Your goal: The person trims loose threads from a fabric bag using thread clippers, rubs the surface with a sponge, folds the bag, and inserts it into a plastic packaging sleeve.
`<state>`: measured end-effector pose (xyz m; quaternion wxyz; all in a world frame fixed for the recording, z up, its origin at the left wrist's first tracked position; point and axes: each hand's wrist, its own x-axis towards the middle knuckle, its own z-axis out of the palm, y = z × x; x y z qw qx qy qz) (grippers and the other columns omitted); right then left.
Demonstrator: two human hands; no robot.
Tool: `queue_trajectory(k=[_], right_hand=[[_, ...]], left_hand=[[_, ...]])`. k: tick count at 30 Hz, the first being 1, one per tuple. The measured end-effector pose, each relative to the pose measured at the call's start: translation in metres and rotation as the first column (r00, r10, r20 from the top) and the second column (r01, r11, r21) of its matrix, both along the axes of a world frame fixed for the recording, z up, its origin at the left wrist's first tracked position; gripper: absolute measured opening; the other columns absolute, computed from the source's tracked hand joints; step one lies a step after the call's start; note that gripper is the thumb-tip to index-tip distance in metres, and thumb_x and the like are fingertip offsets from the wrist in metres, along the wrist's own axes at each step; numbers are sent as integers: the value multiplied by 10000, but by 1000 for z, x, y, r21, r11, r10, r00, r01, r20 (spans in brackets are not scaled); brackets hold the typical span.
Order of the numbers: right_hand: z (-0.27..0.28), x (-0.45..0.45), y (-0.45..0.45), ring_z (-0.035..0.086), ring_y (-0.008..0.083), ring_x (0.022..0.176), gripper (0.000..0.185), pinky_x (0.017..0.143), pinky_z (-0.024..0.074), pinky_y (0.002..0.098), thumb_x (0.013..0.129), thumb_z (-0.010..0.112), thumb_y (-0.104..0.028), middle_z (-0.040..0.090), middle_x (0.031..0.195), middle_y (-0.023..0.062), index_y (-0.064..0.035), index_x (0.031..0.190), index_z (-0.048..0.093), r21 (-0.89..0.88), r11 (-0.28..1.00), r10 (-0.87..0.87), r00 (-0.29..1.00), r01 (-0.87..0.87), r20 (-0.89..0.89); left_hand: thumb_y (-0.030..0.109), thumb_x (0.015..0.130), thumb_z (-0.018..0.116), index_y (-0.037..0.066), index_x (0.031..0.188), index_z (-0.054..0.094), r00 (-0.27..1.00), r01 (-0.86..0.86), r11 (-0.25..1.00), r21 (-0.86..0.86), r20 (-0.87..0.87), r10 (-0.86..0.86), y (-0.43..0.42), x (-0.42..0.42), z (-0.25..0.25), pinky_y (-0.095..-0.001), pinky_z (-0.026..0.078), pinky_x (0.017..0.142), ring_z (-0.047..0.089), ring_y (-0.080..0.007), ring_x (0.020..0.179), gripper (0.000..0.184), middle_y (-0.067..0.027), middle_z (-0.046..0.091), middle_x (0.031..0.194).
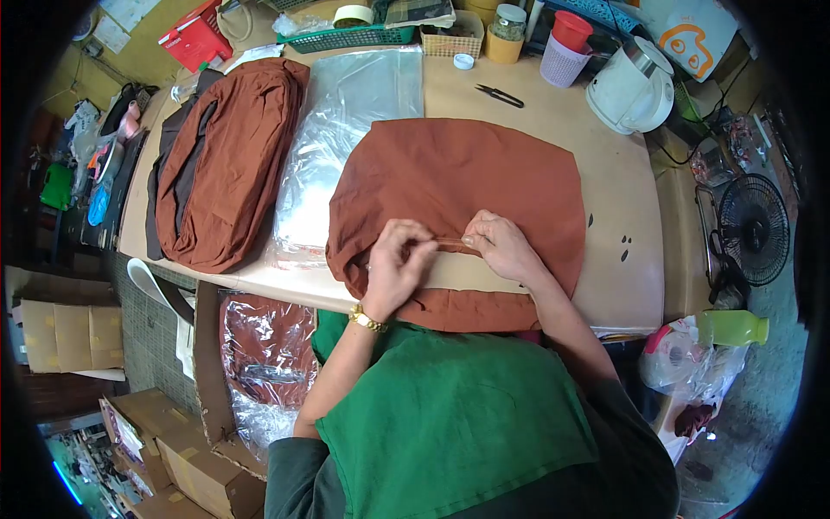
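Observation:
A rust-brown fabric piece (471, 177) with a gathered edge lies spread on the table in front of me. Its opening faces me, and the near edge (471, 310) hangs by the table's front. My right hand (503, 249) pinches the far edge of that opening between thumb and finger. Just left of it, my left hand (399, 264) has its fingers curled together at the same edge; what they hold is hidden. A thin, pale line runs along the edge between both hands. A gold-coloured watch sits on my left wrist.
A rust-brown backpack (229, 164) and clear plastic bags (350, 112) lie left on the table (627, 251). Thread snips (500, 95), a white kettle (631, 86) and cups stand behind. An open carton (207, 363) with plastic-wrapped brown goods is below left; a fan (754, 229) is right.

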<state>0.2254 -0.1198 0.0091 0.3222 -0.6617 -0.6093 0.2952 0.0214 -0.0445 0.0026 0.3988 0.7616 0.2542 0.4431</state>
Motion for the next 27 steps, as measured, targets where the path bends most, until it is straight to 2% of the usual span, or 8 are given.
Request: queue_trajectory(k=[1,3,6,8,18,21,23,27], right_hand=[[3,0,1,594,309,893,158,816,468,397,899,607,-106,603,905,152,38,848,651,-28,1000,11,1000,-11,-2],[5,-1,0,601,337,936,165,851,474,426,909,594,-117,614,931,164,20,861,674,-56,998,25,1000,-25,-2],[8,-12,-8,579,298,876,101,803,469,386,868,634,-67,599,877,129,31,847,645,156,986,46,996,-58,75],[16,-25,-9,581,292,891,46,805,471,382,846,658,-38,607,881,109,7,851,660,338,941,-82,985,26,152],[7,-19,4,575,261,851,79,769,472,391,745,666,16,602,844,65,-52,777,640,339,906,74,883,-254,464],[-3,-18,6,584,280,806,75,732,477,389,748,656,25,605,826,79,-37,771,621,426,875,69,930,-231,362],[-8,-17,8,577,303,777,68,702,474,412,748,608,41,592,795,98,-23,771,600,464,878,65,991,-113,118],[-8,-16,5,590,312,749,76,696,486,390,756,583,76,592,771,126,4,780,583,406,914,23,1000,-21,0]], left_hand=[[45,883,681,-16,898,642,1000,-2,1000,-1,0,2,-2,4,0,-323,493,720,603,-209,782,75,-96,622,852],[48,792,741,5,915,702,968,41,954,298,-249,36,-3,9,1,-360,495,778,608,-265,863,136,-100,648,897],[75,790,747,17,891,723,942,79,971,227,-337,2,6,10,-6,-382,494,767,598,-298,862,118,-107,639,921],[86,791,745,32,870,728,940,55,976,209,-341,20,5,9,-6,-392,488,756,590,-298,848,97,-107,627,918],[103,798,734,55,912,758,929,64,987,145,-369,-6,8,7,-8,-383,486,761,585,-285,853,126,-97,620,901],[111,803,734,58,914,761,930,63,988,144,-369,-6,8,6,-8,-379,486,761,587,-281,850,126,-95,620,896],[115,807,733,60,919,763,933,70,987,146,-360,-13,8,6,-7,-376,487,759,588,-279,847,127,-94,620,890],[123,820,731,57,935,766,933,78,988,131,-359,-27,10,5,-9,-372,489,763,590,-276,841,137,-94,629,890]])
